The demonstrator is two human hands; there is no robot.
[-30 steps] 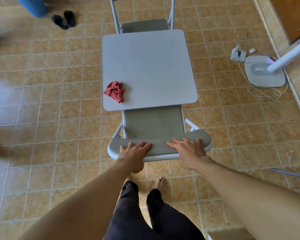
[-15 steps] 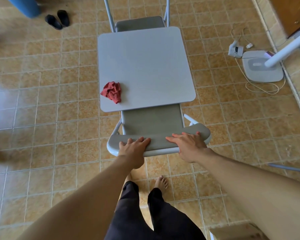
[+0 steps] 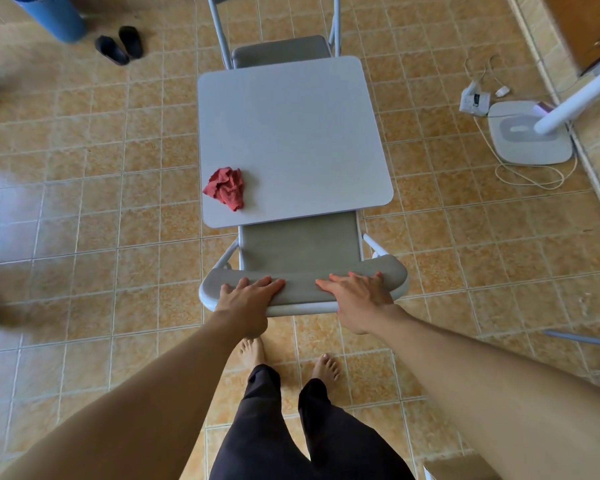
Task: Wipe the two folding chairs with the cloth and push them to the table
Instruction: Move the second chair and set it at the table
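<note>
Judging by the cloth point(image 3: 226, 187) lying on the table point(image 3: 291, 133) and the far chair point(image 3: 281, 51) tucked in, only pushing in the near chair point(image 3: 298, 244) seems left, with the left hand point(image 3: 248, 296) and right hand point(image 3: 358, 299) pressing flat-fingered on its backrest point(image 3: 302, 289).

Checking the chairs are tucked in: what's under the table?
The near chair's seat runs under the table from the near side, the far chair's seat from the far side. Its top hides how far they reach and its legs.

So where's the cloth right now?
Head view: the cloth lies crumpled on the near left corner of the table, just beyond the seat of the near chair.
</note>
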